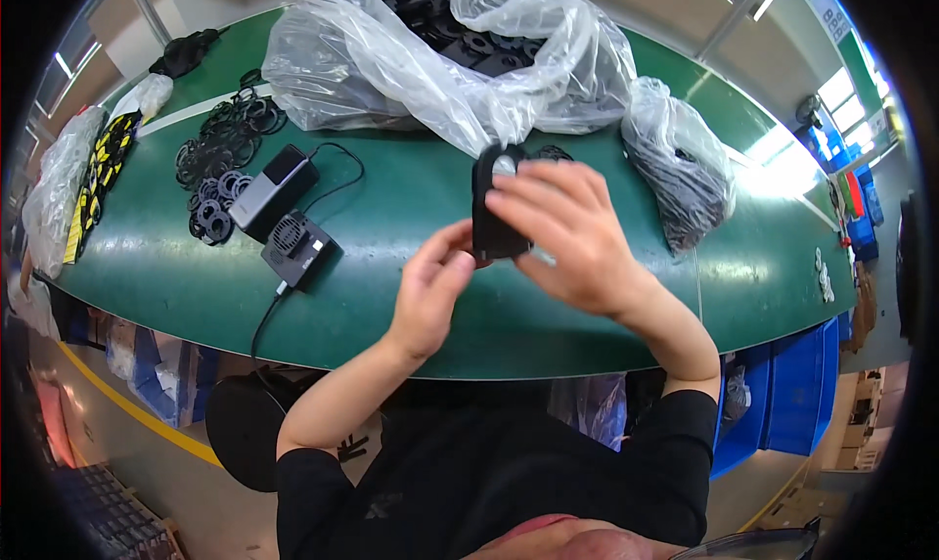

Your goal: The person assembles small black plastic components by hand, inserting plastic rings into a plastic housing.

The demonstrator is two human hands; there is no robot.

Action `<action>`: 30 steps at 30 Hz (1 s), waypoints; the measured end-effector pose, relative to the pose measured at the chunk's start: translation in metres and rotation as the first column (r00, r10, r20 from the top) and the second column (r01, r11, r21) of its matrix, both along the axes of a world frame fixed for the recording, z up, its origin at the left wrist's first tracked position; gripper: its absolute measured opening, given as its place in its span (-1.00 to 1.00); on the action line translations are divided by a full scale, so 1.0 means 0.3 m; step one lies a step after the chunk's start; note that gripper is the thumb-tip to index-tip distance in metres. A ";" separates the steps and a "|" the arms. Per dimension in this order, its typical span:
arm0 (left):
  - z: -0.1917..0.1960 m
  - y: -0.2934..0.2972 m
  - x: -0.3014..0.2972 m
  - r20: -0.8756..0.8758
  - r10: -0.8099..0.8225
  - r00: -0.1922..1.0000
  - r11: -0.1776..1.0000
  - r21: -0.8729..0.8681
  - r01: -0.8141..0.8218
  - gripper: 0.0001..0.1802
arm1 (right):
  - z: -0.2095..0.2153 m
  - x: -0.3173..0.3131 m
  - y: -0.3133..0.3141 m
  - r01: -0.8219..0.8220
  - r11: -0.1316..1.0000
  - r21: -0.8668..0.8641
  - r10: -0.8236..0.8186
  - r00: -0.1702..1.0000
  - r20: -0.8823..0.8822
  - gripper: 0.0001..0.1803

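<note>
Close before a plastic bag (342, 71), right of black rings (225, 137); holding a black part (484, 203) between half-curled left hand (428, 291), low, and loosely bent right hand (582, 237).

The green worktop (391, 227) carries a large clear bag (342, 81) of black parts (430, 17) at the back, a smaller bag (680, 169) to its right, black rings (217, 147) and two boxy devices (277, 188) on the left, and small white pieces (825, 278) far right.
</note>
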State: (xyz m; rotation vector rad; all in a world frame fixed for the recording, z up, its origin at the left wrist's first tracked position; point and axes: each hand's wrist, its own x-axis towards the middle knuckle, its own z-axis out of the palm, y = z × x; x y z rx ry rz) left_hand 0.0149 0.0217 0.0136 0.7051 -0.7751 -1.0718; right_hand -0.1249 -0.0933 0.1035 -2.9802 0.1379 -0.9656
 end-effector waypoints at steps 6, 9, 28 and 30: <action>0.015 -0.018 -0.017 -0.007 -0.129 0.992 0.973 0.191 0.128 -0.65 | -0.092 -0.140 0.111 -0.045 0.998 -0.049 0.034 0.978 -0.204 -0.57; 0.003 -0.015 0.000 -0.083 -0.079 0.993 0.969 0.228 0.096 -0.72 | -0.105 -0.164 0.103 -0.102 0.991 0.087 0.106 0.994 -0.035 -0.56; 0.001 -0.034 -0.024 -0.023 -0.056 0.998 0.913 0.403 0.061 -0.72 | -0.198 -0.553 -0.958 0.870 0.476 0.132 -0.718 0.471 -0.512 -0.71; -0.011 -0.034 -0.018 0.008 -0.068 0.998 0.919 0.389 0.060 -0.72 | -0.197 -0.559 -0.971 0.888 0.457 0.052 -0.734 0.410 -0.542 -0.56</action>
